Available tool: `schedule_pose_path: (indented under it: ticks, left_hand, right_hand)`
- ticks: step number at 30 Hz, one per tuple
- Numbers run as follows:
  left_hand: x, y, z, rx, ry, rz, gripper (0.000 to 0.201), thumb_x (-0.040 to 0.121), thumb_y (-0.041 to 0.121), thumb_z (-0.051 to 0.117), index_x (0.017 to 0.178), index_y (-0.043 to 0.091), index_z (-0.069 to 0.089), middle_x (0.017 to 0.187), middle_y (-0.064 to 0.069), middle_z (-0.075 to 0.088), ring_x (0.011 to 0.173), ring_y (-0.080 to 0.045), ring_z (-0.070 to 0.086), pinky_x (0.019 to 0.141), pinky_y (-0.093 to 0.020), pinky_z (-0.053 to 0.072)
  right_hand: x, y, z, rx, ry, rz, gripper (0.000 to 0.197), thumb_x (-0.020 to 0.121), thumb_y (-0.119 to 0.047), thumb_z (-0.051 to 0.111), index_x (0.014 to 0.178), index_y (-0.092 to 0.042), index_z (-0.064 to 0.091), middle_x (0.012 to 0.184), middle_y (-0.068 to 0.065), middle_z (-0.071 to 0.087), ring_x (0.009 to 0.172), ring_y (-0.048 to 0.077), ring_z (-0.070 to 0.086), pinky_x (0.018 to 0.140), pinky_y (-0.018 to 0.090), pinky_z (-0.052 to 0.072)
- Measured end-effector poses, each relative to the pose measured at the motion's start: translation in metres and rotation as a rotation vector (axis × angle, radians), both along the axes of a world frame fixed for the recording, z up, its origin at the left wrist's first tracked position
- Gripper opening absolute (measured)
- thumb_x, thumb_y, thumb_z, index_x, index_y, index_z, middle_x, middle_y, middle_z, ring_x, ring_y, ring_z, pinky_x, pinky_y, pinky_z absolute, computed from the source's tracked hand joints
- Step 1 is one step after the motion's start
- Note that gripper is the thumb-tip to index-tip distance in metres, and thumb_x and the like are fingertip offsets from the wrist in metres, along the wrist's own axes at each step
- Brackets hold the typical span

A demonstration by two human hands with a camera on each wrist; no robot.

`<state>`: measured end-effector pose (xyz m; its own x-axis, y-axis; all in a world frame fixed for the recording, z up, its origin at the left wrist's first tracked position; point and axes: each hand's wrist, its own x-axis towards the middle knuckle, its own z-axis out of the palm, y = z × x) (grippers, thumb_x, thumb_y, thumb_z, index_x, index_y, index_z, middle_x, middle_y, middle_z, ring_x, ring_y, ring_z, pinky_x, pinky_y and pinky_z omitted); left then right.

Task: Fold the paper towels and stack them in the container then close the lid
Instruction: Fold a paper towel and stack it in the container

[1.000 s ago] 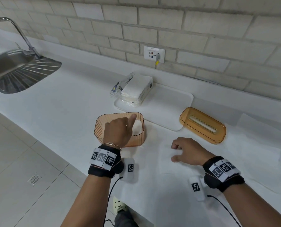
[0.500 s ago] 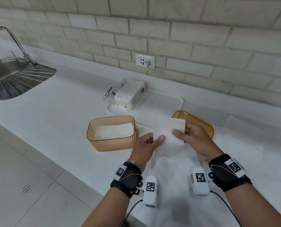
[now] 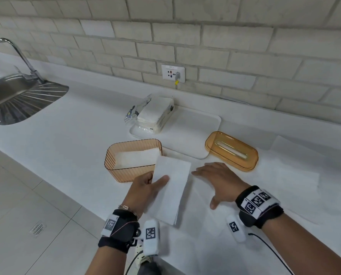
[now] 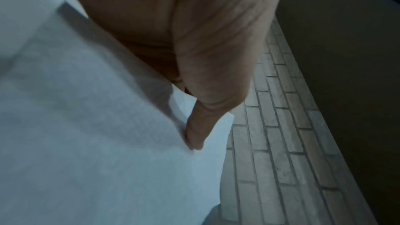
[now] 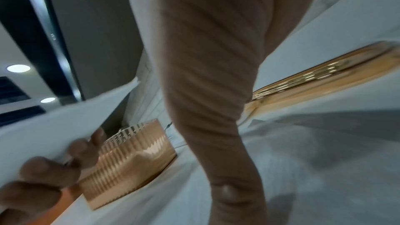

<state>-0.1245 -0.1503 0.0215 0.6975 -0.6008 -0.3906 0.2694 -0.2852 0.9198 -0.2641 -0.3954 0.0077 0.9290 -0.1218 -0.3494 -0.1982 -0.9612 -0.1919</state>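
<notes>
My left hand [image 3: 155, 180] pinches a folded white paper towel [image 3: 172, 187] by its left edge, thumb on top, just in front of the ribbed amber container [image 3: 125, 171]. White folded towels [image 3: 137, 157] lie inside the container. My right hand [image 3: 207, 185] is open, palm down, fingers spread over a sheet [image 3: 201, 211] lying on the counter, right of the held towel. The amber lid [image 3: 231, 150] with its slot lies behind that hand. In the left wrist view my thumb [image 4: 194, 134] presses on the towel [image 4: 108, 143]. The right wrist view shows the container [image 5: 134, 156] and lid [image 5: 314, 83].
A white tray [image 3: 193, 132] behind the container carries an opened pack of paper towels [image 3: 155, 114]. More flat sheets [image 3: 288, 175] lie on the counter at the right. A steel sink [image 3: 16, 96] is far left. The counter's front edge runs just under my wrists.
Half a second ago both hands held the towel up. Now my right hand has let go and dropped flat toward the counter; my left hand holds the folded towel alone, nearer the container.
</notes>
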Motion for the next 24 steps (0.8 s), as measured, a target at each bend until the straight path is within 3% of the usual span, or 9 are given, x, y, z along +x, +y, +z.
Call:
schedule_pose_path:
  ticks: [4,6,12,14,16,17,20,23,24]
  left_hand:
    - [0.004,0.02,-0.008,0.072,-0.01,0.047,0.023,0.088,0.028,0.083,0.104,0.012,0.08,0.101,-0.01,0.082,0.095,-0.037,0.078,0.094,-0.057,0.06]
    - [0.007,0.027,-0.011,0.092,-0.017,0.077,0.021,0.087,0.025,0.084,0.105,0.014,0.08,0.1,-0.01,0.082,0.094,-0.038,0.078,0.093,-0.057,0.06]
    - [0.008,0.038,-0.017,0.159,-0.107,0.102,0.013,0.09,0.028,0.081,0.097,0.017,0.081,0.091,-0.005,0.082,0.091,-0.036,0.078,0.085,-0.05,0.062]
    - [0.008,0.039,-0.017,0.162,-0.105,0.117,0.022,0.09,0.035,0.081,0.089,0.013,0.081,0.089,-0.008,0.082,0.088,-0.038,0.077,0.084,-0.053,0.062]
    - [0.006,0.035,-0.02,0.157,-0.121,0.13,0.025,0.092,0.036,0.079,0.087,0.011,0.079,0.088,-0.009,0.081,0.085,-0.035,0.076,0.083,-0.051,0.061]
    - [0.004,0.032,-0.022,0.156,-0.142,0.132,0.026,0.094,0.036,0.077,0.087,0.011,0.078,0.088,-0.009,0.08,0.083,-0.032,0.075,0.081,-0.05,0.061]
    - [-0.01,0.014,-0.026,0.089,-0.203,0.132,0.032,0.095,0.047,0.071,0.09,0.015,0.075,0.092,-0.012,0.077,0.083,-0.029,0.07,0.076,-0.05,0.058]
    - [-0.029,-0.012,-0.023,-0.031,-0.165,0.118,0.038,0.092,0.054,0.069,0.097,0.017,0.074,0.097,-0.013,0.076,0.089,-0.028,0.068,0.08,-0.047,0.056]
    - [-0.035,-0.02,-0.021,-0.08,-0.121,0.106,0.047,0.091,0.057,0.071,0.101,0.011,0.072,0.098,-0.012,0.075,0.091,-0.027,0.065,0.083,-0.047,0.055]
  right_hand:
    - [0.021,0.008,0.003,-0.046,0.068,0.13,0.119,0.06,-0.048,0.097,0.159,-0.034,0.032,0.146,-0.009,0.046,0.135,0.019,0.038,0.114,0.03,0.026]
    - [0.028,0.008,0.004,-0.044,0.11,0.129,0.108,0.058,-0.045,0.099,0.149,-0.034,0.042,0.135,-0.008,0.052,0.128,0.019,0.04,0.105,0.03,0.032]
    - [0.034,0.008,0.01,-0.083,0.239,0.128,0.086,0.062,-0.055,0.095,0.136,-0.029,0.059,0.13,-0.004,0.055,0.124,0.022,0.04,0.094,0.029,0.036]
    - [0.028,0.006,0.013,-0.017,0.196,0.085,0.057,0.065,-0.05,0.094,0.112,-0.03,0.069,0.113,-0.008,0.063,0.115,0.019,0.044,0.086,0.025,0.034]
    - [0.02,0.003,0.018,0.088,0.133,-0.012,0.032,0.069,-0.043,0.093,0.087,-0.032,0.069,0.098,-0.015,0.066,0.111,0.015,0.05,0.094,0.023,0.033]
    - [0.016,0.001,0.024,0.146,0.108,-0.058,0.03,0.069,-0.042,0.093,0.081,-0.032,0.067,0.095,-0.018,0.066,0.109,0.013,0.053,0.097,0.025,0.036]
    - [0.007,-0.004,0.046,0.338,0.053,-0.173,0.034,0.065,-0.041,0.096,0.084,-0.033,0.07,0.096,-0.017,0.069,0.1,0.006,0.061,0.085,0.028,0.049]
    - [0.003,-0.005,0.069,0.477,0.0,-0.18,0.038,0.063,-0.037,0.099,0.084,-0.032,0.068,0.088,-0.016,0.073,0.084,0.003,0.067,0.074,0.021,0.05]
    - [0.002,-0.005,0.074,0.507,-0.019,-0.189,0.039,0.063,-0.037,0.1,0.082,-0.033,0.067,0.085,-0.018,0.073,0.079,0.0,0.067,0.069,0.017,0.048]
